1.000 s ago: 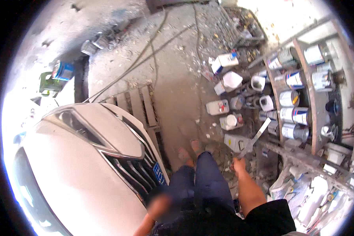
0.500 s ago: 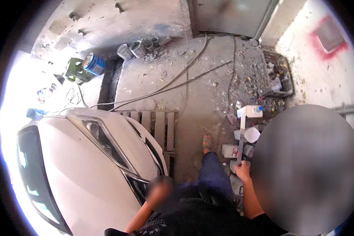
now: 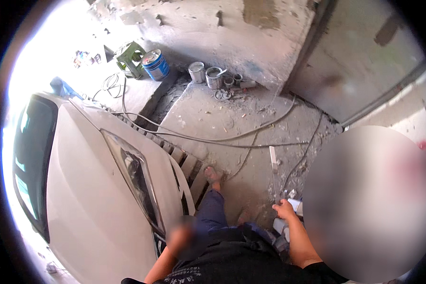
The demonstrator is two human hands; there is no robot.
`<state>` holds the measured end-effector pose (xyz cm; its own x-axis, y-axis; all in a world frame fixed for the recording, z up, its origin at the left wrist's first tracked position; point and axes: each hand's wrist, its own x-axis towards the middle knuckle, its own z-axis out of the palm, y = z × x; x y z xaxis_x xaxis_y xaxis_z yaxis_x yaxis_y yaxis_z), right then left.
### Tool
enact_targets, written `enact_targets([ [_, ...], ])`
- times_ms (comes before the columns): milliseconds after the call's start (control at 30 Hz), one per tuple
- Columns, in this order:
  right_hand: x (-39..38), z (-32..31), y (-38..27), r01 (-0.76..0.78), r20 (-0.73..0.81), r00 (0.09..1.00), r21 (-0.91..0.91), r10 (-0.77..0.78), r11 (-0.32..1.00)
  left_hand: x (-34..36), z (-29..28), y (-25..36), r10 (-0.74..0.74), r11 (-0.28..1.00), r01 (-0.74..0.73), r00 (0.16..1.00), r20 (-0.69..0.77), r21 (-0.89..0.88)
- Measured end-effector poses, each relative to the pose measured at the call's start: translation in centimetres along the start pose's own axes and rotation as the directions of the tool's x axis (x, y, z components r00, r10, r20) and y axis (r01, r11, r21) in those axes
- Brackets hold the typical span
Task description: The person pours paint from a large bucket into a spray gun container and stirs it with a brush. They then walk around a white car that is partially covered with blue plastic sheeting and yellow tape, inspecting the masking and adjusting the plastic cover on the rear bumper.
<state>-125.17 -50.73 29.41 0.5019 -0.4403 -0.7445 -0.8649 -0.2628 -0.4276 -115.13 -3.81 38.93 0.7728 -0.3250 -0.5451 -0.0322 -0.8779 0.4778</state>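
Closed around the lower end of a long thin flat strip [image 3: 274,163] is my right hand [image 3: 284,209]. The strip points away from me over the floor, and its far end is pale; its exact kind is unclear. My left hand [image 3: 179,240] is low beside the front of a white car [image 3: 92,175], close to the dark opening below the headlight [image 3: 135,177]. Blur covers its fingers, so I cannot make out whether it touches the car or holds anything.
Hoses [image 3: 213,140] cross the dusty floor. By the far wall stand a blue pail [image 3: 156,66], a green stool [image 3: 129,59] and several paint cans [image 3: 197,72]. A wooden pallet [image 3: 190,165] lies against the car's front. A large blurred patch hides the right side.
My view has turned right, and one foot has stepped forward onto the pallet's edge. The strip in my right hand now appears more edge-on and reaches over the bare floor.
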Motion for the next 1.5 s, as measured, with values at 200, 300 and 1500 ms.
enact_targets([
  [200, 7.3, -2.4, -15.3, 0.127, -0.044, 0.989, -0.260, -0.144, 0.957, 11.4, -5.9, -0.2, -0.151, 0.949, 0.157, 0.988, 0.042, -0.274],
  [300, 10.8, -4.1, -22.1, 0.077, -0.029, 0.995, -0.306, -0.090, 0.949, 16.7, -9.1, 0.2, -0.265, 0.902, 0.266, 0.963, 0.050, -0.340],
  [1500, 77.1, -2.1, -87.6, 0.245, 0.317, 0.948, -0.785, 0.030, 0.569, 42.2, -28.0, 20.0, -0.847, 0.323, 0.898, 0.414, 0.332, -0.298],
])
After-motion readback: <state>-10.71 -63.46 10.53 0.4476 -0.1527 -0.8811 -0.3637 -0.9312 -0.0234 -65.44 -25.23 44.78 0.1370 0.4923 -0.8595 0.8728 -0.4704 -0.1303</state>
